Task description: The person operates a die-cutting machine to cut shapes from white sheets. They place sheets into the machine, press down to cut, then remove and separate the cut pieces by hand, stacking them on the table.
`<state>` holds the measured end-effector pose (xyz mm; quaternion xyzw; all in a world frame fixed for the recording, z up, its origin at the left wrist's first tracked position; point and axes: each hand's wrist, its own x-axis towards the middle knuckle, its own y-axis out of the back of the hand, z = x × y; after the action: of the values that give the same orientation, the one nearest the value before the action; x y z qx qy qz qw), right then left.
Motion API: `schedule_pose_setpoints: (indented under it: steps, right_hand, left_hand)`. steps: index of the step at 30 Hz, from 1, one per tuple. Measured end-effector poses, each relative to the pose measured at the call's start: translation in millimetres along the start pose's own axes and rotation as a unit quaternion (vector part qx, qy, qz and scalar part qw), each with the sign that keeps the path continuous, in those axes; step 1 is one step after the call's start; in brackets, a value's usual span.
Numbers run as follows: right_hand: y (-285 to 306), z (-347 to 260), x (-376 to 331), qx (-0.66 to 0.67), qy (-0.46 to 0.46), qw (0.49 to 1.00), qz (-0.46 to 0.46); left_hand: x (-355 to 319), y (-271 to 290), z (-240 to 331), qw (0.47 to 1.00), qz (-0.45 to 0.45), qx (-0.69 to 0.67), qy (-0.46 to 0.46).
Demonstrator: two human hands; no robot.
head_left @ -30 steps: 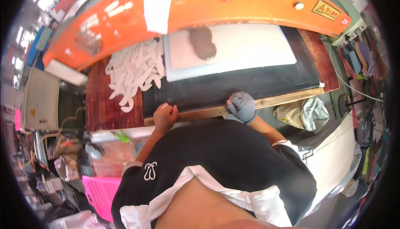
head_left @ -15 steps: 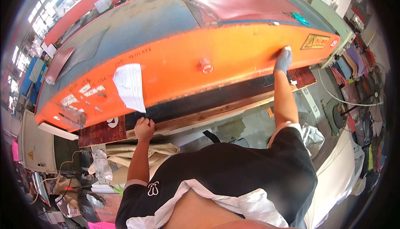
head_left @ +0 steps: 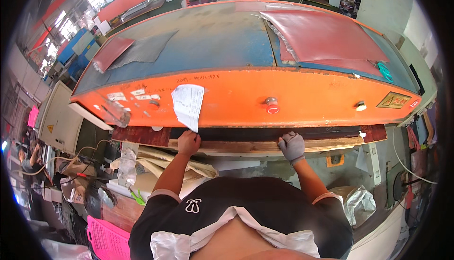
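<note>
Left hand (head_left: 189, 143), bare, is at the wooden strip (head_left: 236, 145) along the near edge of the black board (head_left: 236, 134), toward the strip's left end. Right hand (head_left: 292, 146), in a grey glove with fingertips exposed, is at the same strip, right of its middle. Grip, both hands: fingers curled in, clenched against the strip; cannot tell whether either one pinches the wood. The board lies on a reddish-brown bench (head_left: 142, 135), its far part hidden under an orange machine beam (head_left: 227, 100) that spans the view just beyond the hands. On the beam's front face: a red push button (head_left: 272, 106) between the hands' positions and the warning label, a white button (head_left: 361, 106) further right, a yellow warning label (head_left: 393, 100) near the right end, and a creased white paper (head_left: 188, 105) hanging directly above the left hand, its lower tip near the knuckles. Red sheets (head_left: 326, 35) lie on the beam's blue-grey top, at right. Pink basket (head_left: 109, 238) at lower left; silvery bag (head_left: 358, 204) at lower right.
</note>
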<state>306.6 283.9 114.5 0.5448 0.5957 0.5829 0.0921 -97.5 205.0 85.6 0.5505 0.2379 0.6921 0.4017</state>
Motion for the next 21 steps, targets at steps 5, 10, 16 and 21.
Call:
schedule_pose_setpoints:
  steps: [5, 10, 16, 21]
  right_hand:
    - [-13.7, 9.0, -39.0, -0.065, 0.035, 0.997, 0.024]
    - [-33.8, 13.4, -23.7, -0.077, 0.007, 0.997, -0.025]
    - [-39.3, 36.8, -27.2, -0.034, -0.012, 0.999, -0.028]
    - [-18.5, 29.5, -80.0, -0.038, -0.059, 0.997, -0.013]
  left_hand:
    - [-29.5, -12.1, -2.3, 0.999, -0.009, 0.009, 0.041]
    - [-29.4, -33.2, -24.9, 0.996, -0.016, 0.014, 0.083]
    - [-24.6, -40.6, -11.8, 0.994, -0.075, -0.015, 0.077]
    - [-62.0, -22.6, 31.1, 0.989, -0.112, -0.006, 0.096]
